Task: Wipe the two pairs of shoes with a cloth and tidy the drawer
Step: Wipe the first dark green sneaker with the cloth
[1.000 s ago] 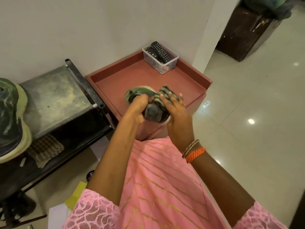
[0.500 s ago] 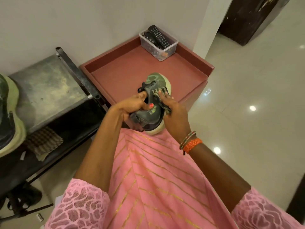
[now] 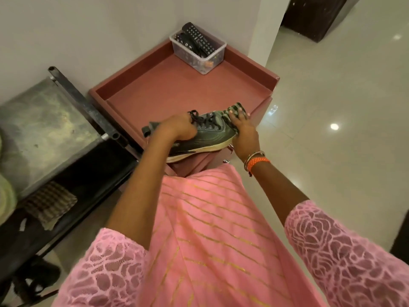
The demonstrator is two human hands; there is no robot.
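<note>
Head view, the only one we get: we see the left hand (image 3: 177,129) curled around the collar and lace area of a dark green shoe (image 3: 199,138), holding it sideways in the air over the front edge of the reddish drawer (image 3: 124,120), pale sole facing us and toe pointing right. Right hand (image 3: 242,129) presses a striped cloth (image 3: 235,109) onto the toe end, fingers bent over the cloth so it is gripped against the shoe, not loose. Drawer is open, inside it only a clear plastic box (image 3: 212,60) of remote controls in the far corner near the wall, rest of its floor bare in what we can see. To the left a metal rack (image 3: 44,127) with a worn top shelf; a pale green shape at the far left edge may be another shoe, too cropped to tell. A checked rag (image 3: 51,204) lies on the lower shelf, something dark sits on the floor under the rack, unclear what. Progress as we judge it: wiping of this one shoe is under way, toe being done now; we cannot tell how many of the four are finished, and drawer tidying looks not yet done since the shoe is not placed inside
</note>
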